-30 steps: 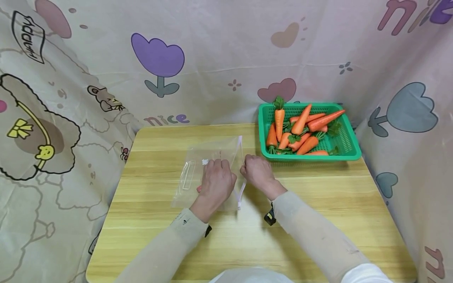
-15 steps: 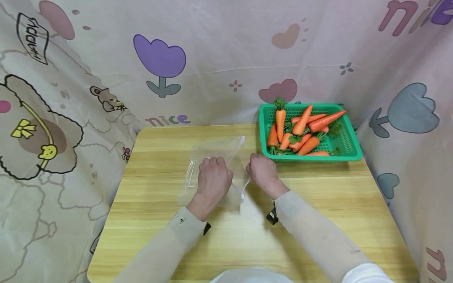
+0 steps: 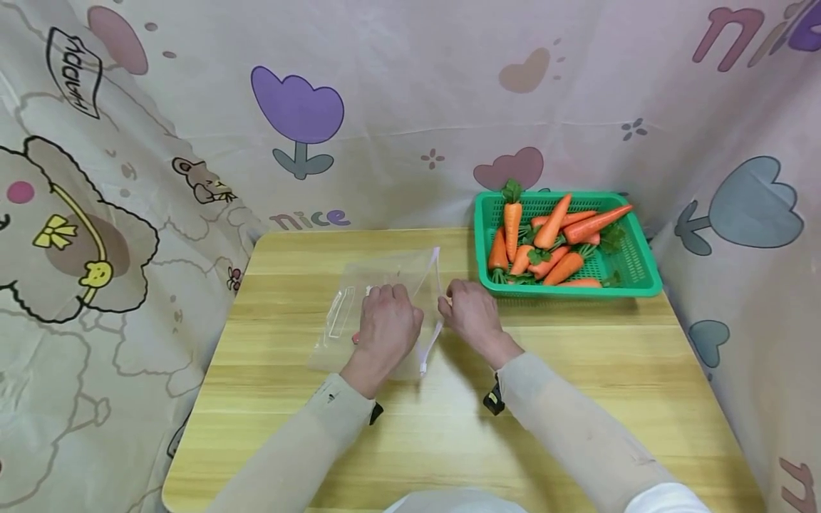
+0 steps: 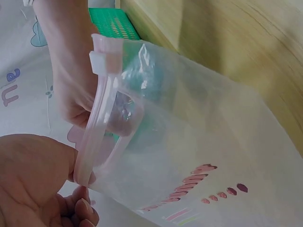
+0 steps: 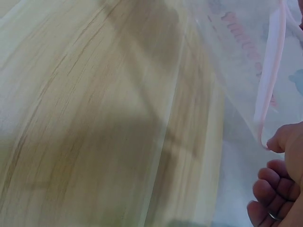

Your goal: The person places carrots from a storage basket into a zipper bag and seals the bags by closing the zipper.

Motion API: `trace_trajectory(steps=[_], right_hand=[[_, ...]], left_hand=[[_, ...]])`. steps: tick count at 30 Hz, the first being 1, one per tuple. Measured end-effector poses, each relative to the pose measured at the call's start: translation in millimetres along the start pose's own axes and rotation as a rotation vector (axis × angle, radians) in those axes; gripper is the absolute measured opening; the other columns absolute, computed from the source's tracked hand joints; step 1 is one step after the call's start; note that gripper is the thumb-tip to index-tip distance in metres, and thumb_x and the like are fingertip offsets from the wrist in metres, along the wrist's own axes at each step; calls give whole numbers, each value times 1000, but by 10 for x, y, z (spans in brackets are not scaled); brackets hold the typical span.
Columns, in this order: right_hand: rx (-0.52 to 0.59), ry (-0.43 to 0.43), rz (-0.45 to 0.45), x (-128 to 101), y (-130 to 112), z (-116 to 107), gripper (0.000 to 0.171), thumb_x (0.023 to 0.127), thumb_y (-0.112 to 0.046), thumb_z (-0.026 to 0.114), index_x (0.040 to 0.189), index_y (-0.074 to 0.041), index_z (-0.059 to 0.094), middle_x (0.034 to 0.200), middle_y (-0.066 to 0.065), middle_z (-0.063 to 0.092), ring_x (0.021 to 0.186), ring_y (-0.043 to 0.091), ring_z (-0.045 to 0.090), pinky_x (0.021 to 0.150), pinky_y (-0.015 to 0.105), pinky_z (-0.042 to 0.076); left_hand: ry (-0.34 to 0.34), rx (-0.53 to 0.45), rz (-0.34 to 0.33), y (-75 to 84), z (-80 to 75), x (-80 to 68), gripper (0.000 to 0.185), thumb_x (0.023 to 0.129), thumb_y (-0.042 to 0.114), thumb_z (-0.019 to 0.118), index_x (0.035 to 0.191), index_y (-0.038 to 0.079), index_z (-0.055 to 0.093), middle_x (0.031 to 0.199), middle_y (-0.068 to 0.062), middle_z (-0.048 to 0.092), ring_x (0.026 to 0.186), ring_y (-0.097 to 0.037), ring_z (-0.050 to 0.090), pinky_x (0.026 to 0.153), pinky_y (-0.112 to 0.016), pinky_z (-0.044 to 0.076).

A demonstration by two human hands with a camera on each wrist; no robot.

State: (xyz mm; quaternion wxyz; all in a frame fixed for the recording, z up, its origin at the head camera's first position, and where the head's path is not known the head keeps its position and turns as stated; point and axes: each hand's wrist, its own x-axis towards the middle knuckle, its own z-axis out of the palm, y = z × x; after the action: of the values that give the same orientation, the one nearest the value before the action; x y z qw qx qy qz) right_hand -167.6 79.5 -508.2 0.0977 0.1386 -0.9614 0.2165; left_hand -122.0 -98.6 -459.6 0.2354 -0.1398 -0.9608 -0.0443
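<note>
A clear slider zip bag [image 3: 340,306] with pink and purple print hangs between the two hands over the table. My left hand [image 3: 388,331] pinches one lip of its mouth between thumb and fingers, as the left wrist view shows. On the opposite lip, my right hand [image 3: 474,313] grips the pale pink zip edge [image 5: 271,71], thumb at the rim. The mouth stands parted between them, facing right. A white slider [image 4: 105,62] sits at the near end of the zip. Some right fingers are seen through the film in the left wrist view.
A green plastic basket [image 3: 580,292] stands at the back right of the wooden table [image 3: 449,449], close beyond the right hand. Several carrots [image 3: 551,224] with leafy tops lie in it. Printed fabric curtains [image 3: 410,85] hang behind and on both sides.
The bag moved right and its mouth widened, then its near end swung back left. Both hands kept their hold, the right shifting slightly right and then back. The head view drifted a little.
</note>
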Motion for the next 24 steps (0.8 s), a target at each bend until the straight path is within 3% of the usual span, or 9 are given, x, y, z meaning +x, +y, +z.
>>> trace_trajectory(steps=[10, 17, 24], right_hand=[[30, 33, -37, 7, 86, -141, 20, 98, -24, 71, 97, -4, 70, 91, 11, 72, 82, 30, 67, 69, 45, 56], [-15, 111, -116, 31, 355, -321, 17, 97, -17, 70, 100, 0, 69, 92, 15, 73, 83, 33, 67, 77, 49, 56], [-94, 165, -151, 66, 673, -506, 15, 97, -15, 73, 100, 0, 70, 92, 16, 72, 82, 36, 66, 73, 50, 54]], left_hand=[[24, -59, -21, -6, 13, 41, 21, 84, 10, 68, 70, 8, 52, 62, -3, 46, 59, -25, 46, 54, -34, 38], [-45, -161, -86, -4, 17, 35, 18, 83, 8, 64, 70, 7, 51, 64, -6, 47, 63, -28, 47, 59, -37, 42], [-115, -224, -149, -16, 11, 25, 19, 83, 8, 61, 69, 9, 48, 65, -6, 45, 63, -27, 44, 61, -38, 40]])
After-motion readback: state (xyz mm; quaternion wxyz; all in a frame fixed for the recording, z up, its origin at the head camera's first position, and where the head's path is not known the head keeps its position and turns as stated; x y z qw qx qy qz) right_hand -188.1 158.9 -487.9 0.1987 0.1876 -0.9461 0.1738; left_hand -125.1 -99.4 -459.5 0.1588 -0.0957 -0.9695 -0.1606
